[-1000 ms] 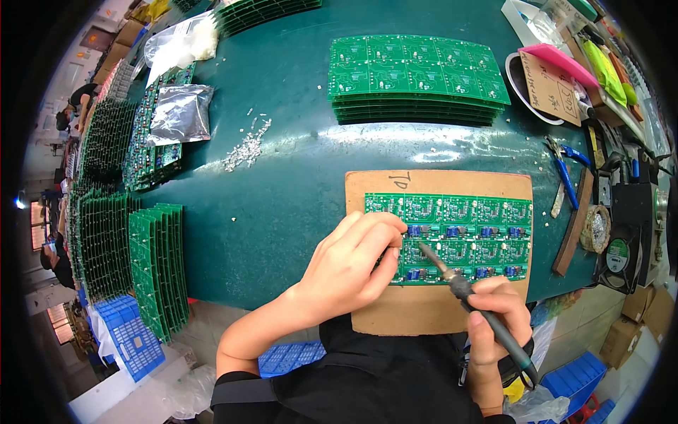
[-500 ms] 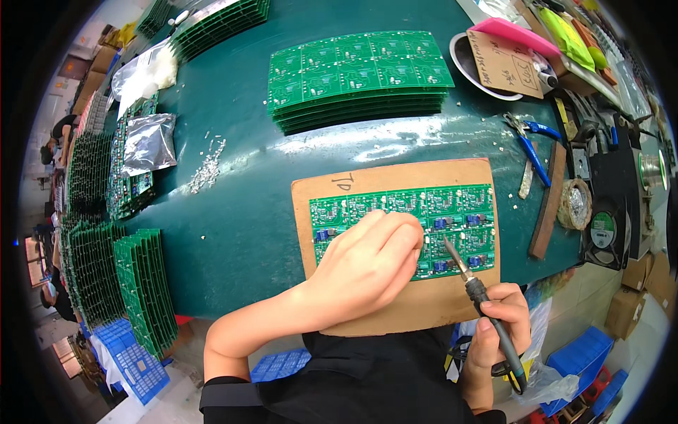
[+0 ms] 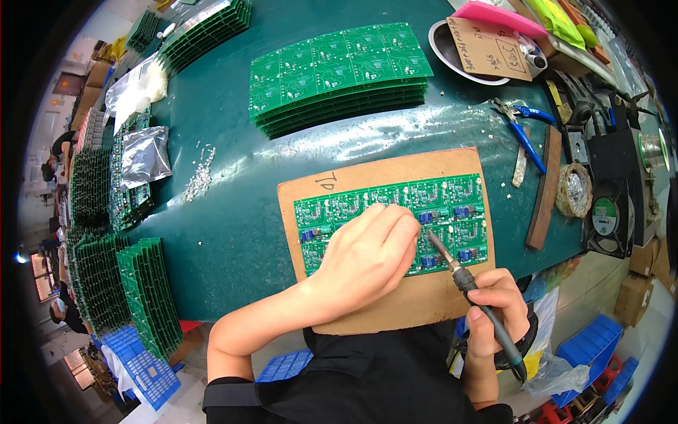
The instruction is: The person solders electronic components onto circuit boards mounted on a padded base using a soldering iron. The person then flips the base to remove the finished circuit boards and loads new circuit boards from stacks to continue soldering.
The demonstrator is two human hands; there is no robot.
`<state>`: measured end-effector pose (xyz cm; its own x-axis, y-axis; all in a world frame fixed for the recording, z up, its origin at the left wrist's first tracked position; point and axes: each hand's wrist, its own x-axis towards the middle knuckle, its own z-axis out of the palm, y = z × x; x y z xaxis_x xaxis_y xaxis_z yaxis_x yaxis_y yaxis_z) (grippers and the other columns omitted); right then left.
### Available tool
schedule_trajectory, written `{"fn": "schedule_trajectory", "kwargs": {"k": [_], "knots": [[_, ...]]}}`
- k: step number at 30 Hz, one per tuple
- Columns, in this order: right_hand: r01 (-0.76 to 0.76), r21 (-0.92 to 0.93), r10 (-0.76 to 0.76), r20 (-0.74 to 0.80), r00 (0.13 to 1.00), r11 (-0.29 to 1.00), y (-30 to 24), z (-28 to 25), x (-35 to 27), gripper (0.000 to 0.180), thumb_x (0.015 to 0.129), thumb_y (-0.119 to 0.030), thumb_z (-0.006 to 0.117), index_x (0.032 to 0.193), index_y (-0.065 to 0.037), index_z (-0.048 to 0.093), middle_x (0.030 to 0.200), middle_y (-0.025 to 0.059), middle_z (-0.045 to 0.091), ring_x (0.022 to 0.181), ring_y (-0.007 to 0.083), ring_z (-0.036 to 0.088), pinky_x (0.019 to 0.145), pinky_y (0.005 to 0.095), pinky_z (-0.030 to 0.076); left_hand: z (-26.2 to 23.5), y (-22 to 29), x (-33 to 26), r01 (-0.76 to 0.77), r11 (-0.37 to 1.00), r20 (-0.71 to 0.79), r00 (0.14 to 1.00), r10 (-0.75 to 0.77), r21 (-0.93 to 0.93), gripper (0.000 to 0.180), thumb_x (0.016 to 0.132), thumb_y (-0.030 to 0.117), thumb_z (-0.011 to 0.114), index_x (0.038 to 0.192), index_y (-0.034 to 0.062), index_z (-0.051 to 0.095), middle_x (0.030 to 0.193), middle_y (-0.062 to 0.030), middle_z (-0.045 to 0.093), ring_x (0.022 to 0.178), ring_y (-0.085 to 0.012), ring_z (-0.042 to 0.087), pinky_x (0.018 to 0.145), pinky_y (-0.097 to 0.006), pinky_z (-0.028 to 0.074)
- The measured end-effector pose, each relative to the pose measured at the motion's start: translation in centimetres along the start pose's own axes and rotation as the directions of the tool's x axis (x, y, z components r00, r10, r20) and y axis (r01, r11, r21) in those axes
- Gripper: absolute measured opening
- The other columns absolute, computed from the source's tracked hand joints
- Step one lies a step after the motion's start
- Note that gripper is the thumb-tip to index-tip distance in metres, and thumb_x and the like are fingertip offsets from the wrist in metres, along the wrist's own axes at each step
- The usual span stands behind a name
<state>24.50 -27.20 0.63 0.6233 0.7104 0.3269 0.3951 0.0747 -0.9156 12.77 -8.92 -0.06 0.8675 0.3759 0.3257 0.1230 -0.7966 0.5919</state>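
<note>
A green circuit board (image 3: 469, 237) with small blue parts lies on a brown cardboard sheet (image 3: 438, 295) at the table's near edge. Over the middle of the board, my left hand (image 3: 369, 247) is closed, its fingertips pinched together low above the surface. Whatever sits between those fingers is hidden. My right hand (image 3: 498, 311) grips a soldering iron (image 3: 464, 278) by its dark handle. The iron's tip points up and left at the board, just right of my left fingertips; whether it touches the board I cannot tell.
A stack of green boards (image 3: 339, 67) stands beyond the cardboard. More board stacks (image 3: 147, 297) and a silver bag (image 3: 146, 155) line the left. Small loose parts (image 3: 200, 177) lie scattered nearby. Blue-handled pliers (image 3: 528, 147), a wooden strip (image 3: 545, 187) and a fan (image 3: 606, 219) are at right.
The iron's tip has come closer to my left fingertips. My left hand keeps its pinch over the board. The whole view has shifted slightly.
</note>
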Motion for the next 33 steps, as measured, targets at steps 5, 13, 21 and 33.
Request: {"fn": "schedule_trajectory", "kwargs": {"k": [5, 13, 21, 33], "knots": [[0.033, 0.081, -0.019, -0.164, 0.986, 0.996, 0.4, -0.5, -0.4, 0.018, 0.076, -0.015, 0.068, 0.083, 0.0, 0.063, 0.068, 0.009, 0.055, 0.069, 0.0242, 0.057, 0.062, 0.0333, 0.044, -0.6, 0.8, 0.3, 0.061, 0.998, 0.024, 0.998, -0.061, -0.023, 0.016, 0.078, -0.004, 0.066, 0.089, 0.0022, 0.057, 0.087, -0.0104, 0.061, 0.078, -0.029, 0.06, 0.07, -0.036, 0.05], [0.049, -0.009, -0.05, -0.203, 0.978, 0.999, 1.3, -3.3, -0.2, 0.016, 0.071, -0.011, 0.064, 0.082, 0.001, 0.062, 0.068, 0.0091, 0.056, 0.067, 0.0234, 0.056, 0.06, 0.0317, 0.042, 0.3, 2.0, 2.5, 0.085, 0.978, 0.066, 0.995, -0.074, -0.19, 0.018, 0.079, -0.004, 0.066, 0.093, 0.0011, 0.055, 0.089, -0.012, 0.059, 0.079, -0.0307, 0.061, 0.071, -0.038, 0.05], [-0.03, 0.046, 0.039, -0.193, 0.98, 0.998, 1.6, -2.9, 0.2, 0.016, 0.068, -0.009, 0.065, 0.08, 0.001, 0.064, 0.065, 0.0078, 0.053, 0.066, 0.0225, 0.056, 0.059, 0.0309, 0.041, 2.5, 1.7, 3.1, 0.014, 0.995, 0.067, 0.998, -0.008, -0.099, 0.017, 0.079, -0.003, 0.066, 0.091, 0.0011, 0.054, 0.089, -0.0126, 0.058, 0.079, -0.0324, 0.061, 0.069, -0.04, 0.05], [0.046, 0.045, -0.037, -0.177, 0.984, 0.998, 1.8, -3.8, 0.8, 0.017, 0.069, -0.013, 0.066, 0.078, 0.002, 0.063, 0.064, 0.009, 0.053, 0.066, 0.0248, 0.055, 0.061, 0.0335, 0.042, 3.4, 2.1, 3.1, -0.011, 0.999, -0.014, 1.0, 0.012, 0.035, 0.017, 0.077, -0.004, 0.065, 0.089, 0.0022, 0.055, 0.082, -0.0097, 0.056, 0.072, -0.0284, 0.061, 0.062, -0.037, 0.051]]}}
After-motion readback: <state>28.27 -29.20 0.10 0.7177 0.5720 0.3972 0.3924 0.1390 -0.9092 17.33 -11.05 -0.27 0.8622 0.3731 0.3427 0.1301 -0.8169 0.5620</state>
